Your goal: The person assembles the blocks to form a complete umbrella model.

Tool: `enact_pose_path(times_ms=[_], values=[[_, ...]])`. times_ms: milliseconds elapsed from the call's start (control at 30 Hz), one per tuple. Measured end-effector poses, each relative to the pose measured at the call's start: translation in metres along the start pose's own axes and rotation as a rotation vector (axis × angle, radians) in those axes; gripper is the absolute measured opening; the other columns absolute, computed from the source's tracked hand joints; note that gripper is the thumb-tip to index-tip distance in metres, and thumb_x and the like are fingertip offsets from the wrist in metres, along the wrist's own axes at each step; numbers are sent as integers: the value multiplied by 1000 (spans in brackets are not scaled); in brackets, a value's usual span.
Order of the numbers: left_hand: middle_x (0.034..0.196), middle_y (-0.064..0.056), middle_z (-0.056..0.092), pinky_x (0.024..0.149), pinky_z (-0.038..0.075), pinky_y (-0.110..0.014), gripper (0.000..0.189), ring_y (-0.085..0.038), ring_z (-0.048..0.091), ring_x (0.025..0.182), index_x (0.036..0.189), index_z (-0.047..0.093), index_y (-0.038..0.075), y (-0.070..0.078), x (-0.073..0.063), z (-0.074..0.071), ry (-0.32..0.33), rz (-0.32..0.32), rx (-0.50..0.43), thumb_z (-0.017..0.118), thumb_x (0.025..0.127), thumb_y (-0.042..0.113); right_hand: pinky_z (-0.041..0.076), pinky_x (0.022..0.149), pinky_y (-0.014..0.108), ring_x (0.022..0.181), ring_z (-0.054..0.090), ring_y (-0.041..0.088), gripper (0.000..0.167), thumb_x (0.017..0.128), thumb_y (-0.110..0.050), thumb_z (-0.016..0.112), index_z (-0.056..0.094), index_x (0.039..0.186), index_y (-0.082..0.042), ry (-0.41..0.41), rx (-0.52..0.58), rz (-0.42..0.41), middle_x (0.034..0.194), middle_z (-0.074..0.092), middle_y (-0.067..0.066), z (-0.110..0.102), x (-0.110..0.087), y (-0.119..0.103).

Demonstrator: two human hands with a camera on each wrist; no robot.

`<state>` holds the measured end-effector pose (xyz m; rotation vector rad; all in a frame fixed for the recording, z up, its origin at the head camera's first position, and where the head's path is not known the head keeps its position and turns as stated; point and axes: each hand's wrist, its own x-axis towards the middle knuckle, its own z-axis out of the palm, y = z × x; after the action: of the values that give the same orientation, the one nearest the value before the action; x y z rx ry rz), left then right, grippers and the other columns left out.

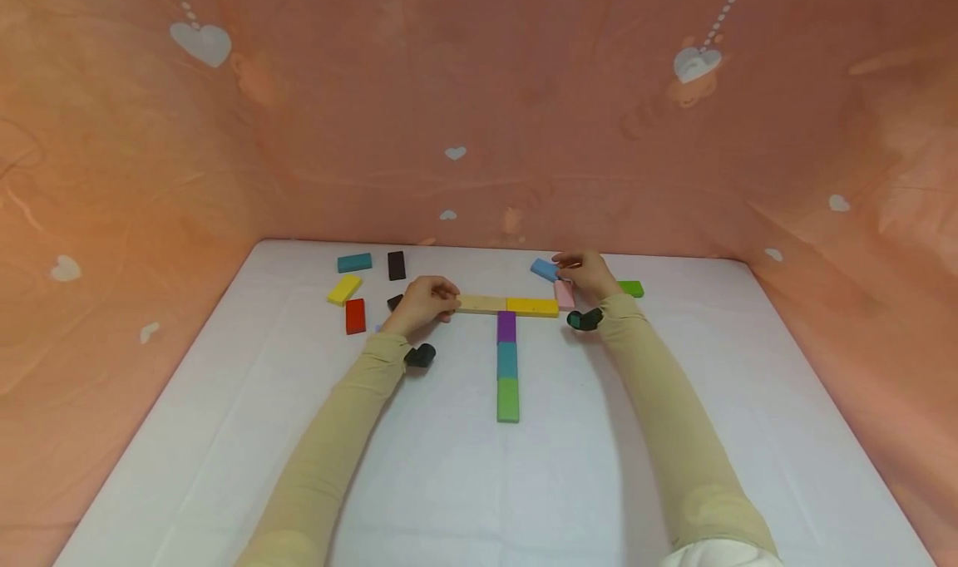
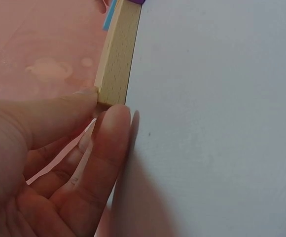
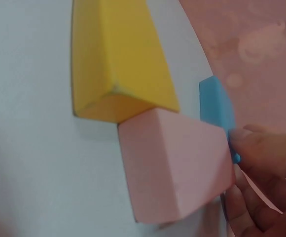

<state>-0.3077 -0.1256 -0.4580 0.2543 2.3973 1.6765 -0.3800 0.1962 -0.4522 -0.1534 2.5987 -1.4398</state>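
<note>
In the head view, my left hand [image 1: 425,303] is at the left end of a plain wooden block [image 1: 482,304]. Its thumb and index finger pinch that end in the left wrist view. A yellow block [image 1: 532,308] continues the row to the right. My right hand [image 1: 587,273] holds the far end of a pink block [image 3: 182,163] between thumb and fingers, the block's near part meeting the yellow one's end. Just beyond lies a light blue block [image 1: 544,269], which the right thumb overlaps in the right wrist view.
From the row's middle, purple [image 1: 506,327], teal [image 1: 507,360] and green [image 1: 508,400] blocks run toward me. Loose blocks lie left: teal [image 1: 354,263], black [image 1: 396,265], yellow [image 1: 345,289] and red [image 1: 355,316]. Another green block [image 1: 632,288] lies right of my right hand.
</note>
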Motion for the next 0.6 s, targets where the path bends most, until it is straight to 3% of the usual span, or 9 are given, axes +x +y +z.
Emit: enact_pose_path(times_ms=[600], values=[[88,-15,61,61,56,-25,20,-15,59,65,107,61,-9,1,1,-1,-6,-9,-10,64,89,-2,49,91,36,106,51,31,29,92,-3,61,63,121,-3,-9,7,18,118,59,15,0,-5,-5]])
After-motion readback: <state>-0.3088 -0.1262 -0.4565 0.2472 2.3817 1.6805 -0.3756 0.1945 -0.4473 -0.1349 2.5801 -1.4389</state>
